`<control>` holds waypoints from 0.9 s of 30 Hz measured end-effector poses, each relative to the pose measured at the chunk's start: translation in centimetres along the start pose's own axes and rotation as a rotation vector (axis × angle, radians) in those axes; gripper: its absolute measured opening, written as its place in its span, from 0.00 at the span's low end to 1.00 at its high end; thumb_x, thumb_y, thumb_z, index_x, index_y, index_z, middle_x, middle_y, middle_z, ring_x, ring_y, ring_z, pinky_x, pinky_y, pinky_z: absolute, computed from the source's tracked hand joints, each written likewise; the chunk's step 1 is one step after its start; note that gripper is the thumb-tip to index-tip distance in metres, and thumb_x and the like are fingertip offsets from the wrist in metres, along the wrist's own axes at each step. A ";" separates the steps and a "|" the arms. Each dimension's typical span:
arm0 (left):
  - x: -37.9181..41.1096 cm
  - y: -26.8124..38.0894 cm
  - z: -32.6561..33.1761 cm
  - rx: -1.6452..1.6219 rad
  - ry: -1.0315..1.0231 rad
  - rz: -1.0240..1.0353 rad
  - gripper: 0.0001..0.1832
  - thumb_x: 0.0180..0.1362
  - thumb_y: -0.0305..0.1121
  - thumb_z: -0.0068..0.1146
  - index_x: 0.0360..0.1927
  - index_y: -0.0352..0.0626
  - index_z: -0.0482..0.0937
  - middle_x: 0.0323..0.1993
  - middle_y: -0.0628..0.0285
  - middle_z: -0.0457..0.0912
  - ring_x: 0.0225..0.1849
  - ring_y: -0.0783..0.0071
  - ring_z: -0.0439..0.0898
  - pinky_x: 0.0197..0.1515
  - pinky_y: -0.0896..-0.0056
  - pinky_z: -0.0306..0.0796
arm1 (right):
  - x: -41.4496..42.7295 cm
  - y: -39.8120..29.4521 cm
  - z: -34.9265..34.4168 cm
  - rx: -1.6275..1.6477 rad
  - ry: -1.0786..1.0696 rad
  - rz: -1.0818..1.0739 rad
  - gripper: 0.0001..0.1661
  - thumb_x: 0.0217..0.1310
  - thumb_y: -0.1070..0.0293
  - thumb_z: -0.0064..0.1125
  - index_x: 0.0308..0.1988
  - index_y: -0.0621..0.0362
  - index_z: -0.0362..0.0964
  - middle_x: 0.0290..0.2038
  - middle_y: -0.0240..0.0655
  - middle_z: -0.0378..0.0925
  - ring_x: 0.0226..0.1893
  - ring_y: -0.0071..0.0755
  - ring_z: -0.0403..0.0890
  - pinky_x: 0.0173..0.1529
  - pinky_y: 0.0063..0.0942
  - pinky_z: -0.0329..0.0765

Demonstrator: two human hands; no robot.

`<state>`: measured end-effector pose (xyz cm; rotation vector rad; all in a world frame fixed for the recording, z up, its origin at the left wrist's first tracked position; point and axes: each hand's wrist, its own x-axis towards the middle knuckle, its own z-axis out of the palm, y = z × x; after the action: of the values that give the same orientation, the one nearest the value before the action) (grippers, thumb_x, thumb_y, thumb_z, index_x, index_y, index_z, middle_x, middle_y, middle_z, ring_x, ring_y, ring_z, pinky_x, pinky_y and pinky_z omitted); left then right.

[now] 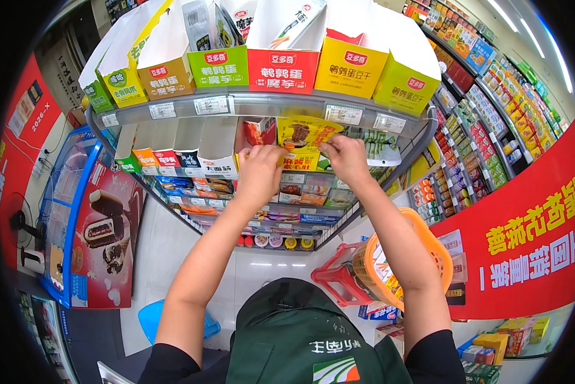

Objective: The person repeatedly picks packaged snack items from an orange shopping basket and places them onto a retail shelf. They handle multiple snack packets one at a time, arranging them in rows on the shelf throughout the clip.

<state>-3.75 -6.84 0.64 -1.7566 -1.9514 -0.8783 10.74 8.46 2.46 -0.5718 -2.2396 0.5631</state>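
A yellow snack packet (306, 133) with a food picture stands in a yellow display carton (300, 162) on the second shelf. My right hand (346, 157) pinches the packet's right edge between thumb and fingers. At the carton's left side is my left hand (262, 169), fingers bent over the front of the neighbouring carton; its thumb and grip are partly hidden. Behind that hand, a red packet (260, 132) leans in its carton. Green-and-white packets (375, 146) lie right of my right hand.
Open cartons, including a red one (282, 69), line the top shelf (278, 104) above my hands. An orange basket (364, 261) with packets rests on a red stool (333, 283) at right. A blue plastic object (151, 320) sits on the floor, and a chest freezer (71, 211) stands left.
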 end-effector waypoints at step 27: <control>2.2 -2.8 2.6 -0.369 0.154 -0.370 0.06 0.47 0.28 0.64 0.26 0.36 0.80 0.23 0.61 0.79 0.24 0.74 0.77 0.29 0.72 0.70 | -1.1 2.6 2.6 0.131 0.014 0.115 0.09 0.52 0.69 0.62 0.30 0.64 0.76 0.21 0.33 0.75 0.19 0.21 0.70 0.26 0.23 0.68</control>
<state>-6.45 -3.53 -0.38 -1.4641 -2.1482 -1.5364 10.00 9.36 -1.19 -0.6382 -2.1480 0.7554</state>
